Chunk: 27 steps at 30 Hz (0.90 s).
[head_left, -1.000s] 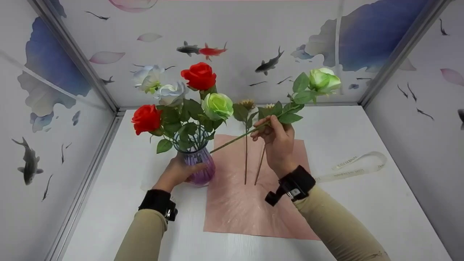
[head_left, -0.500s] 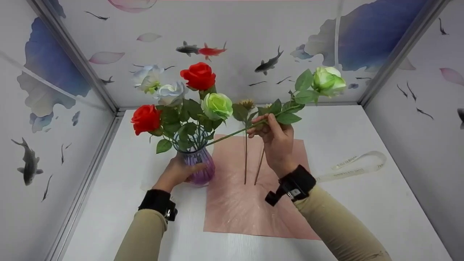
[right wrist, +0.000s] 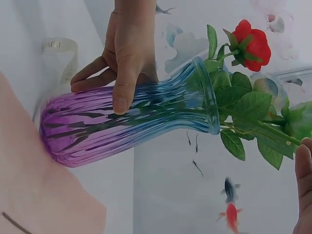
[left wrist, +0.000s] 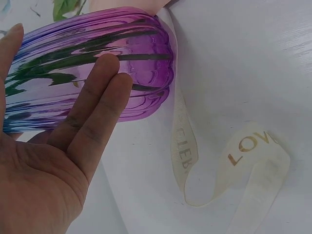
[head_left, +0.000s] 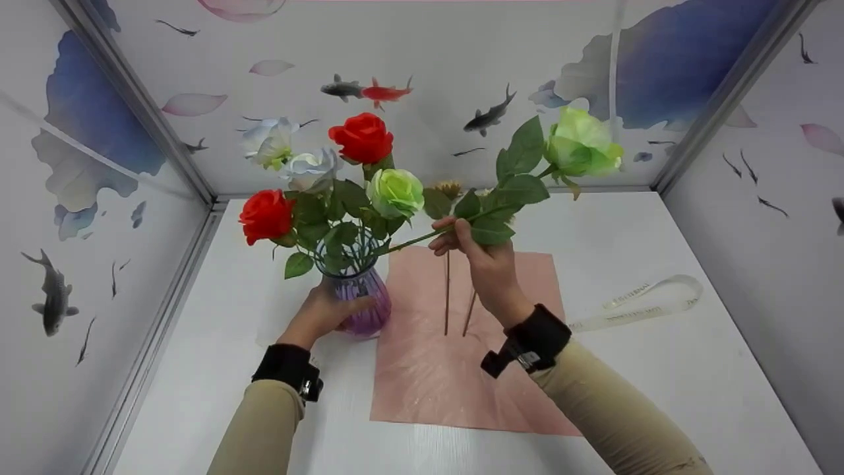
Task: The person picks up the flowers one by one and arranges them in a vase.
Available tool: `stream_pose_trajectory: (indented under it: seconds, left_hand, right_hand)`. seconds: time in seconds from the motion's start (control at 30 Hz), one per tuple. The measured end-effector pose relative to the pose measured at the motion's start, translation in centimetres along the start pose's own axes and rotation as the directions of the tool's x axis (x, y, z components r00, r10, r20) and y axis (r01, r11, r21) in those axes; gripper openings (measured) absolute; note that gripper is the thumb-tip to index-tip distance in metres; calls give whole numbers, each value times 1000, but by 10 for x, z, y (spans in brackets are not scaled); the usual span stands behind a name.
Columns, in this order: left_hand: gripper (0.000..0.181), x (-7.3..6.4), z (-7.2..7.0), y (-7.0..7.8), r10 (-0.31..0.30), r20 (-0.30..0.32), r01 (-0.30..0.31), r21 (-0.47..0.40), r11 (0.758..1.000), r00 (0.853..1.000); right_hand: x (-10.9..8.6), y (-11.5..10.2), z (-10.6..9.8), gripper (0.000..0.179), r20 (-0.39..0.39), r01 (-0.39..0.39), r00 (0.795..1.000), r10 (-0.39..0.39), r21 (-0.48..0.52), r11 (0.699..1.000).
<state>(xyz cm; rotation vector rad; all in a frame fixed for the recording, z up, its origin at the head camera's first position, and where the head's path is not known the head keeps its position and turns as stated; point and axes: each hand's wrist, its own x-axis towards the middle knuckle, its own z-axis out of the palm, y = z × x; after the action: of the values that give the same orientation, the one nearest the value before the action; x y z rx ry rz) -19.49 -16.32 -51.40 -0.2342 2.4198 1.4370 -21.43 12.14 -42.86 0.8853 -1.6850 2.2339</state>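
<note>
My left hand [head_left: 323, 311] holds a ribbed glass vase [right wrist: 131, 117], blue at the mouth and purple at the base, round its side. In the vase stand two red roses [head_left: 361, 138], a green rose [head_left: 395, 193] and pale blue-white flowers [head_left: 269, 142]. My right hand [head_left: 491, 270] pinches the stem of another green rose [head_left: 580, 144], whose bloom leans up to the right. Its lower stem slants down to the vase mouth; leaves hide its end, so I cannot tell whether it is inside. Dark stems [left wrist: 92, 51] show through the glass in the left wrist view.
Pink wrapping paper [head_left: 435, 382] lies beside the vase on the white table [head_left: 666, 396]. Two stems with brownish flower heads [head_left: 448, 189] lie across it, partly behind my right hand. A cream lettered ribbon [head_left: 649, 310] is at right; ribbon [left wrist: 246, 151] also lies by the vase base.
My right hand has moved left towards the vase with the green rose, bringing its stem to the vase mouth and its bloom nearer. My left hand and the vase have stayed put.
</note>
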Motion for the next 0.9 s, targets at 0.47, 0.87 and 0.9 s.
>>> stream_pose_trajectory:
  seconds: [0.47, 0.87, 0.9]
  left_hand:
    - [102, 2, 0, 1, -31, 8, 31, -21, 999, 1000]
    - [100, 4, -1, 1, -22, 9, 22, -3, 1000, 1000]
    - [99, 4, 0, 1, -20, 8, 20, 5, 1000, 1000]
  right_hand:
    - [0, 2, 12, 23, 117, 16, 993, 6, -183, 983]
    - [-7, 6, 22, 22, 174, -15, 983, 59, -243, 970]
    - [-7, 7, 23, 22, 180, -12, 982, 57, -242, 970]
